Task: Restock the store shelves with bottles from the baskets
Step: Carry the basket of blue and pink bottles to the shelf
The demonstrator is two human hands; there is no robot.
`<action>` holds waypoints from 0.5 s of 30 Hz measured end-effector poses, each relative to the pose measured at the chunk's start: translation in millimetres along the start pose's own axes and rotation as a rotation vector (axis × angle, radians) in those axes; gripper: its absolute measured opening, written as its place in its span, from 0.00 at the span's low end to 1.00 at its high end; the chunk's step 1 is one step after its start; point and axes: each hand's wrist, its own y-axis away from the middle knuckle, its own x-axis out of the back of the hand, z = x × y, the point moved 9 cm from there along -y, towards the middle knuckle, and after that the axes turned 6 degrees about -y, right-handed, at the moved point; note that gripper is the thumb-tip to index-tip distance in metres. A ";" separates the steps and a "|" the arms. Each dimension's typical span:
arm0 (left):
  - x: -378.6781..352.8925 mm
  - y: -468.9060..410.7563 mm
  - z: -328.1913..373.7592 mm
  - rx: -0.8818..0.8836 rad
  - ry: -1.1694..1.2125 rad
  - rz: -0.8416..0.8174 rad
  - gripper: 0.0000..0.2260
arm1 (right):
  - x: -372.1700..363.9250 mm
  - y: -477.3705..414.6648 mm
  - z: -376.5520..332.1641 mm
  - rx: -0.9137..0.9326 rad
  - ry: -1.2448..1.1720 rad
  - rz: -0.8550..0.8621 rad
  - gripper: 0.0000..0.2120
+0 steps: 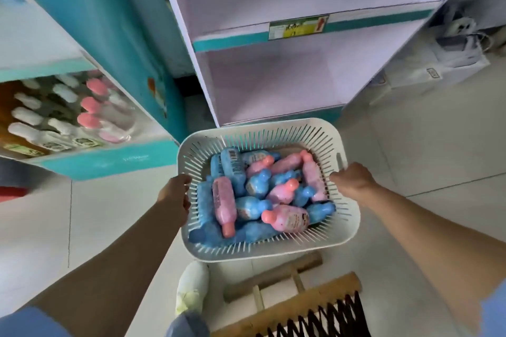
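Hands clasp a white slotted basket (273, 253) by its two sides: the left hand (175, 194) curls its fingers over the left rim, and the right hand (353, 180) closes on the right rim beside a handle slot. Inside the basket lies a jumbled heap of pink bottles (224, 202) and blue bottles (232, 164), all on their sides and piled on one another. Just beyond the basket's far edge stands a pale lilac shelf unit (273, 82) with teal front strips; a price label (298, 27) sits on the upper strip. To the left, a teal shelf (104, 161) carries rows of bottles with white and pink caps (90, 104), blurred. Below the basket, a pale shoe (191, 287) stands on the tiled floor (410, 145), next to a wooden frame (287, 301) strung with black cord.
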 end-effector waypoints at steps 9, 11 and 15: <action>-54.4 -100.2 -29.8 -0.053 -0.034 -0.037 0.09 | -59.3 -103.9 41.3 0.026 -0.050 -0.070 0.14; -62.7 -112.3 -35.8 -0.047 -0.063 -0.052 0.09 | -70.1 -117.2 48.0 0.014 -0.065 -0.082 0.14; -75.6 -130.0 -35.1 -0.059 -0.054 -0.063 0.08 | -79.0 -143.0 53.7 -0.016 -0.092 -0.045 0.15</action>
